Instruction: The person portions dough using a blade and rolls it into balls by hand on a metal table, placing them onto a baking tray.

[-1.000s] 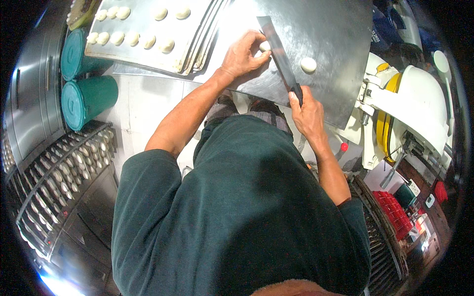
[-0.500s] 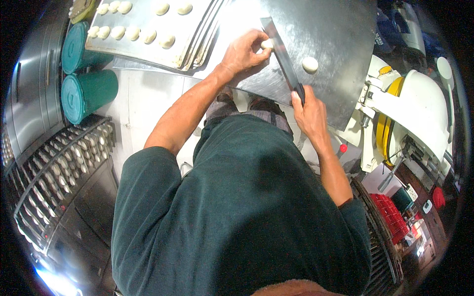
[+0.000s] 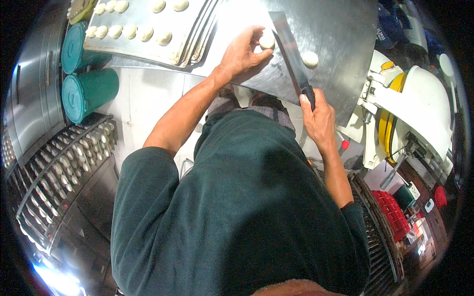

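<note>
On the steel worktable (image 3: 335, 34), my left hand (image 3: 243, 55) curls its thumb and fingers around a pale dough ball (image 3: 266, 41). My right hand (image 3: 316, 116) grips the black handle of a long, wide knife (image 3: 291, 52), whose blade lies at a slant just right of that ball, with a small gap between them. Another round dough ball (image 3: 310, 59) sits right of the blade. Stacked metal trays (image 3: 138, 52) at the upper left carry several pieces of pale dough on top.
Two teal lidded bins (image 3: 94, 96) stand left of the table, above a rack (image 3: 59, 167) loaded with trays of pale pieces. A white and yellow machine (image 3: 417, 113) is at the table's right. A red plastic crate (image 3: 390, 212) lies at lower right.
The knife and my right hand have moved to the right, away from the held ball, which now shows more fully. My left hand has shifted slightly up and left.
</note>
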Action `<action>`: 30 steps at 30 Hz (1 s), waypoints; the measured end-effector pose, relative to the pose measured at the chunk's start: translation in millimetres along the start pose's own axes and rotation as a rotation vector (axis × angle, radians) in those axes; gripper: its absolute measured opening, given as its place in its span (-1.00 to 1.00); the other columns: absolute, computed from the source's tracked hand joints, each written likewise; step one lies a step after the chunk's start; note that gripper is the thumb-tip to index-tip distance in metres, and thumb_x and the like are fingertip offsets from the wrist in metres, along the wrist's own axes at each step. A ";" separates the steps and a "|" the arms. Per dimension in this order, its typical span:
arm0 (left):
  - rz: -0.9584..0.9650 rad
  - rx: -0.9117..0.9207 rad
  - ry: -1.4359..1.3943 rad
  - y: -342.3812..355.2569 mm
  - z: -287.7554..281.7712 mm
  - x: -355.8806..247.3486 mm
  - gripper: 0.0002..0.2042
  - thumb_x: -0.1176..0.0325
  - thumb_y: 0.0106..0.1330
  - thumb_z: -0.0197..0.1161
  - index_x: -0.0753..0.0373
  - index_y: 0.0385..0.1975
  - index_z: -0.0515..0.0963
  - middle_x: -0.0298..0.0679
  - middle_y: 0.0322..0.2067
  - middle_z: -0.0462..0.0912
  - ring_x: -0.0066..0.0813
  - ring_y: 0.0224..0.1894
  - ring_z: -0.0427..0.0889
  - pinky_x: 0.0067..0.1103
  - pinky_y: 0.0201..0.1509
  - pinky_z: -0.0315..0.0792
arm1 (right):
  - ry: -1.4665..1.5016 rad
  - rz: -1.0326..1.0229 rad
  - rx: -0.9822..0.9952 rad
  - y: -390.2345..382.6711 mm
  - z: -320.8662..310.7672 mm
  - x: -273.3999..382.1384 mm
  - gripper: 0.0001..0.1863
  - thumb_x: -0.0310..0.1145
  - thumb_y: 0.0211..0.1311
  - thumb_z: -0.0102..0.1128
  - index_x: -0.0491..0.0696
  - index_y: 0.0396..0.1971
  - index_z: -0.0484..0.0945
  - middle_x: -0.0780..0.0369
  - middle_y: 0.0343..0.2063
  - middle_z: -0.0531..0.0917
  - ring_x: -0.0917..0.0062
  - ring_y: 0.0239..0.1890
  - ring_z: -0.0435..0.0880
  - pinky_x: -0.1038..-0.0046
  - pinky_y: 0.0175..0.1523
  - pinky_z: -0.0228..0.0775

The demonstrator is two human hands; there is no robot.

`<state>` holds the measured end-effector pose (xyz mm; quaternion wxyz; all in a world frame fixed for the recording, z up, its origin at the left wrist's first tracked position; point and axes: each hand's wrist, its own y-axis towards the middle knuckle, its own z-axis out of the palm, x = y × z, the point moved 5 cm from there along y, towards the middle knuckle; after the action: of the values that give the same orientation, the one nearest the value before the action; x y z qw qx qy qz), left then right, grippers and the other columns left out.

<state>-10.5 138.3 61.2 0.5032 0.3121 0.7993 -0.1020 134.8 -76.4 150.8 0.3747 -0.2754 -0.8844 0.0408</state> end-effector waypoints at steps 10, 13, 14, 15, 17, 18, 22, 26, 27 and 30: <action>0.004 -0.005 0.033 -3.3 -3.6 -5.2 -0.52 0.09 0.14 0.54 0.26 -0.03 0.69 -0.14 -0.36 0.75 -0.27 -0.29 0.74 -0.39 -0.14 0.58 | -0.073 -0.047 0.044 -2.1 15.1 -7.7 -0.70 -0.14 0.45 0.15 -0.08 -0.09 0.53 -0.09 -0.49 0.68 -0.13 -0.35 0.70 -0.03 -0.24 0.48; -0.067 0.048 0.052 -1.9 -1.2 -0.5 -0.53 0.10 0.14 0.53 0.25 -0.02 0.69 -0.12 -0.38 0.74 -0.26 -0.32 0.74 -0.38 -0.14 0.57 | -0.108 -0.029 0.070 20.2 23.1 1.8 -0.69 -0.13 0.45 0.15 -0.08 -0.10 0.54 -0.09 -0.50 0.67 -0.13 -0.35 0.70 -0.03 -0.26 0.48; -0.078 0.042 0.044 -1.5 -0.3 -0.1 -0.52 0.10 0.14 0.53 0.25 -0.01 0.68 -0.11 -0.37 0.74 -0.24 -0.31 0.74 -0.37 -0.13 0.57 | -0.112 -0.041 0.066 28.8 25.8 4.6 -0.69 -0.12 0.45 0.16 -0.08 -0.10 0.54 -0.08 -0.51 0.67 -0.12 -0.36 0.70 -0.01 -0.26 0.48; -0.090 0.037 0.036 -1.4 1.1 -0.1 -0.52 0.10 0.14 0.53 0.25 0.00 0.68 -0.11 -0.36 0.74 -0.22 -0.31 0.73 -0.36 -0.13 0.57 | -0.116 -0.052 0.060 37.2 28.5 6.8 -0.68 -0.12 0.45 0.16 -0.08 -0.10 0.55 -0.07 -0.52 0.67 -0.11 -0.37 0.71 0.00 -0.27 0.48; -0.011 -0.037 0.061 -3.5 -1.3 -1.3 -0.53 0.16 0.15 0.51 0.24 0.03 0.64 -0.10 -0.28 0.74 -0.21 -0.26 0.74 -0.37 -0.09 0.59 | -0.100 -0.069 0.057 39.1 25.9 10.8 -0.68 -0.11 0.44 0.17 -0.08 -0.10 0.55 -0.06 -0.52 0.67 -0.09 -0.38 0.71 0.03 -0.27 0.49; 0.084 -0.101 0.089 -6.0 -2.9 -5.3 -0.54 0.22 0.16 0.49 0.23 0.05 0.61 -0.10 -0.21 0.74 -0.21 -0.21 0.75 -0.40 -0.06 0.61 | -0.083 -0.068 0.053 30.4 18.0 11.1 -0.68 -0.11 0.44 0.17 -0.08 -0.11 0.56 -0.06 -0.51 0.67 -0.08 -0.38 0.71 0.04 -0.27 0.50; 0.089 -0.024 0.135 -4.9 -2.3 -4.1 -0.49 0.23 0.18 0.51 0.21 0.11 0.54 -0.10 -0.13 0.74 -0.23 -0.15 0.76 -0.42 -0.02 0.63 | -0.016 -0.032 0.026 6.9 0.4 5.0 -0.70 -0.13 0.44 0.20 -0.08 -0.12 0.57 -0.04 -0.49 0.68 -0.05 -0.38 0.72 0.07 -0.26 0.51; 0.038 -0.073 0.057 -8.5 0.6 1.5 -0.45 0.02 0.08 0.58 0.21 0.02 0.67 -0.12 -0.27 0.74 -0.13 -0.23 0.72 -0.31 -0.09 0.58 | -0.038 -0.029 0.016 0.8 4.0 4.6 -0.71 -0.15 0.43 0.21 -0.09 -0.12 0.56 -0.06 -0.48 0.69 -0.07 -0.35 0.72 0.05 -0.25 0.51; 0.047 -0.071 0.078 -9.2 0.0 0.8 -0.45 0.02 0.08 0.59 0.21 0.02 0.67 -0.13 -0.28 0.74 -0.14 -0.24 0.72 -0.31 -0.10 0.58 | -0.047 -0.039 0.025 0.1 6.9 3.0 -0.71 -0.15 0.43 0.21 -0.09 -0.11 0.56 -0.06 -0.48 0.69 -0.08 -0.35 0.72 0.04 -0.24 0.50; 0.072 -0.071 0.060 -11.2 0.0 -2.5 -0.46 0.01 0.09 0.58 0.19 0.01 0.68 -0.13 -0.31 0.74 -0.17 -0.28 0.72 -0.34 -0.13 0.57 | -0.073 -0.011 0.068 -2.9 9.8 1.1 -0.71 -0.16 0.43 0.21 -0.10 -0.10 0.55 -0.08 -0.48 0.68 -0.10 -0.34 0.71 0.02 -0.23 0.50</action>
<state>-16.5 128.5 61.7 0.4932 0.3255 0.8055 -0.0459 126.1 -77.0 145.3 0.3515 -0.2561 -0.8970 0.0787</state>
